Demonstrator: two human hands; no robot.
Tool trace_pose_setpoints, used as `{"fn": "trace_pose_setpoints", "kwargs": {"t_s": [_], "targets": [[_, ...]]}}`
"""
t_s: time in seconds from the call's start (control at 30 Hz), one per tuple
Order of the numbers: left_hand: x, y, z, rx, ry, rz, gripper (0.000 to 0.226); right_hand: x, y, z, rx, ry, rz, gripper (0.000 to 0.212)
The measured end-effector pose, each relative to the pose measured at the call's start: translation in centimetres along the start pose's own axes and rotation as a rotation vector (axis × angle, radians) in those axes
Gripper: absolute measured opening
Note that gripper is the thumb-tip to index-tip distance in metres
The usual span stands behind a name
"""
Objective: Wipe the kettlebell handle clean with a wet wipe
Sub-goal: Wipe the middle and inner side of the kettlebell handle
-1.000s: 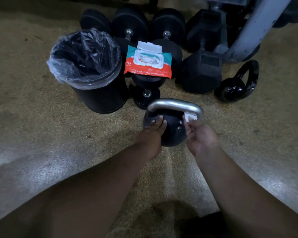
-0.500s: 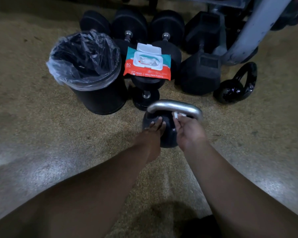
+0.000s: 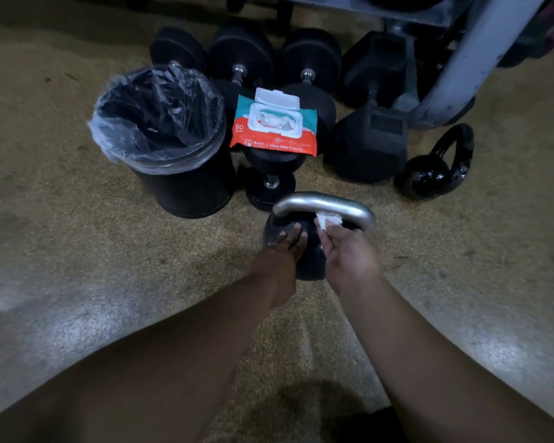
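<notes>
On the speckled gym floor (image 3: 77, 235), just in front of the person, stood the kettlebell (image 3: 307, 251), its dark rounded body upright and its silver handle (image 3: 323, 203) arching over it. The right hand (image 3: 349, 254) pinched a crumpled white wet wipe (image 3: 328, 220) between its fingers and pressed it against the underside of the handle, toward the right of the middle. The left hand (image 3: 288, 247) lay flat with fingers spread on the body, steadying it rather than gripping.

The wiping looked to be under way but unfinished: the wipe covered only a small patch, and the left bend and the top of the bar were yet to be reached, as far as could be judged. No dirt could be made out on the metal.

The handle was smooth, brushed metal with a dull sheen; the body seemed matte and hard. The wipe was soft and bunched. Beyond, an opened pack of wipes (image 3: 274, 126) rested on black dumbbells (image 3: 307, 59), beside a bin (image 3: 173, 155) lined with thin crinkled plastic, where the used wipe would probably go.
</notes>
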State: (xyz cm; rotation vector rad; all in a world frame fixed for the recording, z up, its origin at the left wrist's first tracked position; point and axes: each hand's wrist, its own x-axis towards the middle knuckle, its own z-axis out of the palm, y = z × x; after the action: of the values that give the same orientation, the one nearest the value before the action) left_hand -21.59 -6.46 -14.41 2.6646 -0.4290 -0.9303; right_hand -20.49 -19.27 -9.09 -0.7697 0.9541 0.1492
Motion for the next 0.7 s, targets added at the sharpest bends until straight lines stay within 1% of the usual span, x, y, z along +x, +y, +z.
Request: {"fn": "trace_pose_setpoints", "kwargs": {"t_s": [0.07,0.13,0.2,0.27,0.37,0.43,0.53,0.6,0.7], "targets": [[-0.2,0.2,-0.2,0.013,0.006,-0.011,0.095,-0.5,-0.5,-1.0,0.036,0.01,-0.01,0.034],[-0.2,0.3,-0.1,0.028,0.028,-0.003,0.092,-0.5,-0.9,-2.0,0.106,0.03,-0.057,0.024],[-0.1,0.2,0.3,0.028,0.037,-0.001,0.092,0.1,-0.8,-1.7,0.181,0.043,-0.06,0.018],[-0.1,0.2,0.4,0.022,0.034,-0.004,0.093,0.7,0.0,-0.7,0.14,0.032,-0.035,0.034],[0.0,0.4,0.2,0.018,0.014,-0.007,0.095,0.3,0.6,0.0,0.171,0.018,-0.026,0.036],[0.0,0.3,0.0,0.007,0.012,-0.018,0.096,-0.4,0.1,-0.7,0.143,0.029,-0.055,0.033],[-0.1,0.3,0.2,-0.009,0.035,-0.004,0.092,-0.3,-0.7,-2.4,0.133,0.048,-0.1,0.03],[-0.2,0.3,0.5,-0.014,0.048,0.008,0.092,0.2,-0.8,-2.1,0.14,0.033,-0.095,0.033],[-0.5,0.0,0.8,-0.056,0.056,0.027,0.095,0.4,0.0,0.0,0.015,0.005,-0.012,0.04]]}}
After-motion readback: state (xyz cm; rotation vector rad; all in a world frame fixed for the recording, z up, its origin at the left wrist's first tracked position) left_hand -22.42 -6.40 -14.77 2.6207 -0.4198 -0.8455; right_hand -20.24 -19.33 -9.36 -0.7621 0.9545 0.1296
